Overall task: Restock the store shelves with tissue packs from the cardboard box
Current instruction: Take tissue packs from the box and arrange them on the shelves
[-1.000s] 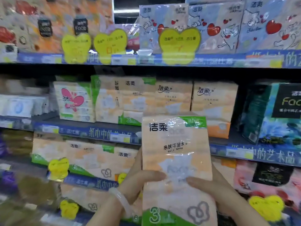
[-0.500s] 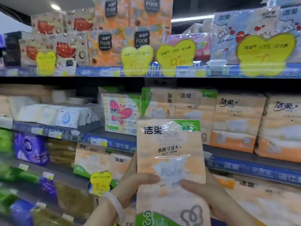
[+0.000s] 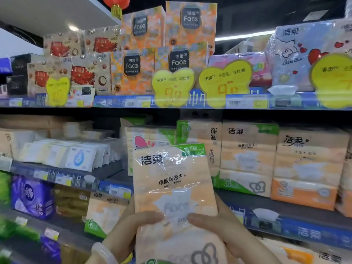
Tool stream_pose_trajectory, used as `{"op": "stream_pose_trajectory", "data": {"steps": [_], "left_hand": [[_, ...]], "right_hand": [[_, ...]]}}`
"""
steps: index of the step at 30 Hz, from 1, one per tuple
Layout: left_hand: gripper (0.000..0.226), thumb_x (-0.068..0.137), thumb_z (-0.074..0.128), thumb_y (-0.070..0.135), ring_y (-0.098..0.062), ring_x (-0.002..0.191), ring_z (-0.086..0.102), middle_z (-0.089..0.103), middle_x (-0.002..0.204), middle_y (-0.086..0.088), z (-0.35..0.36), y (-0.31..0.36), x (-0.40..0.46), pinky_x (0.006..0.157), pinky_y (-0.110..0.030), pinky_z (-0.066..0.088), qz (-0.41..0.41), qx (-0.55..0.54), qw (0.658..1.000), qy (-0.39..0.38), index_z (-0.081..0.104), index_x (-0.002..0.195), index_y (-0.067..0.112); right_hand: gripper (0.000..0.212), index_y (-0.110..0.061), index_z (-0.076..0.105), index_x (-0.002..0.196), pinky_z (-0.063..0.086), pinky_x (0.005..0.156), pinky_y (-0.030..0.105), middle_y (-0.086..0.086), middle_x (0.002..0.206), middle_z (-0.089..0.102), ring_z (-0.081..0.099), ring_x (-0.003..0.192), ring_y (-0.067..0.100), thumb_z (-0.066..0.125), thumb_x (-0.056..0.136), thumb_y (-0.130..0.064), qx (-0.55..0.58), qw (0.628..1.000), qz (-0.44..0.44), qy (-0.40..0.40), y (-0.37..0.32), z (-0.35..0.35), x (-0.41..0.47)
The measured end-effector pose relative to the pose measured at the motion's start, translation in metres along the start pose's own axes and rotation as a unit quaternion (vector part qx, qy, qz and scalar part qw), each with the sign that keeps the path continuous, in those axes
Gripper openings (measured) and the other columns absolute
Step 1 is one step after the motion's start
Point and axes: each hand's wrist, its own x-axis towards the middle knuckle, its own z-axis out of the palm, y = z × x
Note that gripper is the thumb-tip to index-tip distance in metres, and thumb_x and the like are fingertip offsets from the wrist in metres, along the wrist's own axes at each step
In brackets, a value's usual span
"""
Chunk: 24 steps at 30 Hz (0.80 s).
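I hold an upright peach tissue pack (image 3: 171, 180) with a green corner and clear wrap, in front of the middle shelf. My left hand (image 3: 131, 229) grips its lower left side, thumb across the front, a pale bangle on the wrist. My right hand (image 3: 219, 231) grips the lower right side, thumb on the front. Matching peach tissue packs (image 3: 245, 159) stand on the middle shelf just behind and to the right. The cardboard box is out of view.
The top shelf (image 3: 190, 102) carries orange Face boxes (image 3: 182, 60) and yellow butterfly price tags (image 3: 172, 88). White flat packs (image 3: 76, 157) lie on the middle shelf at left. Purple packs (image 3: 32, 197) and more peach packs (image 3: 104, 210) fill the lower shelf.
My view has swung left and upward, so the shelves slid right and down in frame. The pack stays in both hands, held a little higher against the middle shelf.
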Motion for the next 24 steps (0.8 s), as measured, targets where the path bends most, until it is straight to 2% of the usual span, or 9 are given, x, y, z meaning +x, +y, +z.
{"op": "stream_pose_trajectory", "data": {"steps": [4,7,9,12,14,16,17,21,24], "left_hand": [[0.082,0.037,0.079,0.013,-0.046,0.1,0.062,0.064,0.108,-0.03,-0.013,0.008,0.014,0.092,-0.056,0.048,0.006,-0.02,0.999,0.036,0.061,0.117,0.013],[0.083,0.04,0.08,0.007,-0.052,0.105,0.058,0.061,0.114,-0.031,-0.039,0.013,0.015,0.095,-0.068,0.039,0.009,-0.086,0.995,0.052,0.058,0.12,0.011],[0.084,0.042,0.079,0.005,-0.053,0.106,0.057,0.06,0.118,-0.032,-0.06,0.02,0.014,0.095,-0.067,0.039,0.011,-0.12,0.991,0.057,0.056,0.123,0.009],[0.082,0.042,0.075,0.001,-0.052,0.096,0.062,0.062,0.112,-0.033,-0.094,0.035,0.013,0.081,-0.06,0.051,0.024,-0.129,0.988,0.077,0.055,0.121,0.004],[0.075,0.047,0.07,-0.003,-0.047,0.082,0.067,0.067,0.1,-0.031,-0.12,0.046,0.015,0.068,-0.053,0.056,0.034,-0.116,0.988,0.093,0.054,0.12,-0.001],[0.067,0.049,0.064,-0.007,-0.04,0.065,0.069,0.07,0.084,-0.027,-0.151,0.054,0.019,0.054,-0.043,0.056,0.035,-0.103,0.987,0.12,0.056,0.116,-0.004],[0.067,0.048,0.064,-0.005,-0.039,0.062,0.068,0.069,0.081,-0.027,-0.166,0.058,0.022,0.052,-0.04,0.055,0.035,-0.099,0.986,0.131,0.056,0.115,-0.005],[0.08,0.039,0.072,-0.001,-0.044,0.079,0.068,0.065,0.104,-0.034,-0.24,0.078,0.047,0.064,-0.046,0.057,0.029,-0.088,0.984,0.151,0.057,0.118,-0.004],[0.089,0.036,0.079,0.006,-0.049,0.094,0.064,0.06,0.114,-0.035,-0.294,0.094,0.069,0.075,-0.053,0.054,0.026,-0.076,0.985,0.156,0.055,0.122,0.001]], "right_hand": [[0.088,-0.029,0.057,0.116,0.056,0.075,0.035,0.0,0.098,0.074,0.071,0.091,0.02,0.089,0.034,-0.029,0.001,0.999,-0.011,-0.031,-0.009,0.006,0.03],[0.094,-0.029,0.054,0.119,0.057,0.081,0.04,-0.001,0.1,0.074,0.07,0.093,0.021,0.09,0.032,-0.032,-0.005,0.999,-0.017,-0.049,-0.011,0.031,0.054],[0.09,-0.03,0.054,0.118,0.056,0.085,0.043,0.0,0.101,0.073,0.07,0.094,0.021,0.089,0.035,-0.029,0.006,0.998,-0.019,-0.059,-0.011,0.055,0.068],[0.08,-0.029,0.056,0.115,0.058,0.08,0.038,-0.003,0.099,0.074,0.071,0.091,0.017,0.088,0.042,-0.026,0.004,0.996,-0.019,-0.083,-0.01,0.097,0.094],[0.074,-0.028,0.057,0.113,0.058,0.072,0.032,-0.004,0.094,0.075,0.072,0.086,0.015,0.087,0.045,-0.023,0.01,0.996,-0.015,-0.088,-0.007,0.124,0.115],[0.069,-0.028,0.058,0.111,0.058,0.07,0.031,-0.004,0.092,0.075,0.072,0.084,0.016,0.086,0.048,-0.022,0.018,0.995,-0.009,-0.098,-0.005,0.153,0.136],[0.067,-0.028,0.058,0.109,0.058,0.07,0.032,-0.005,0.091,0.075,0.072,0.083,0.016,0.087,0.049,-0.02,0.02,0.995,-0.009,-0.101,-0.004,0.168,0.147],[0.067,-0.028,0.058,0.108,0.057,0.068,0.031,-0.003,0.091,0.075,0.073,0.082,0.016,0.09,0.049,-0.019,0.04,0.995,-0.005,-0.095,-0.002,0.227,0.196],[0.057,-0.031,0.058,0.108,0.058,0.073,0.028,-0.005,0.097,0.074,0.072,0.086,0.013,0.087,0.061,-0.017,0.041,0.995,-0.018,-0.089,-0.005,0.268,0.231]]}}
